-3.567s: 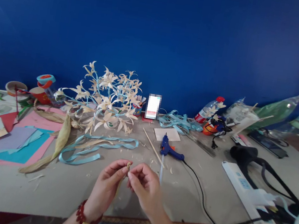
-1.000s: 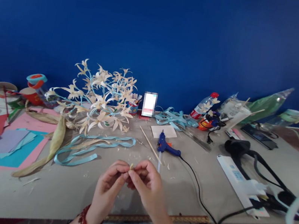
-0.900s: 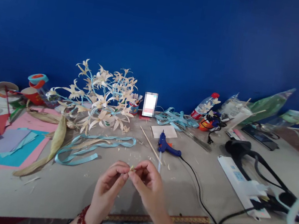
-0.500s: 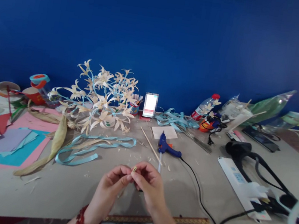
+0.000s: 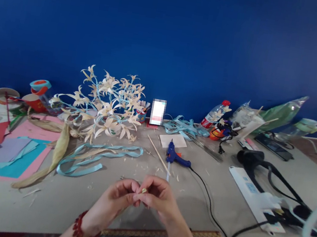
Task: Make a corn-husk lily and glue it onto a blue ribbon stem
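Close together over the front of the table, my left hand (image 5: 118,200) and my right hand (image 5: 159,198) meet fingertip to fingertip. Both are closed in a pinch on a small pale yellowish piece (image 5: 144,190), which looks like a bit of dried husk; most of it is hidden by the fingers. A red bead bracelet (image 5: 80,230) circles my left wrist. Beyond my hands lie a thin wooden stick (image 5: 158,154) and a blue glue gun (image 5: 178,158) on its stand, its nozzle toward the back.
White husk flowers (image 5: 106,106) on blue stems stand at the back left. Before them lie a light-blue ribbon (image 5: 84,171), dried corn husks (image 5: 62,147) and coloured paper (image 5: 28,162). At right are a power strip (image 5: 244,184), black cables and a bottle (image 5: 213,115).
My hands have lowered slightly toward me, still pinched together. The small piece has turned between the fingers. The whole view has shifted a little.
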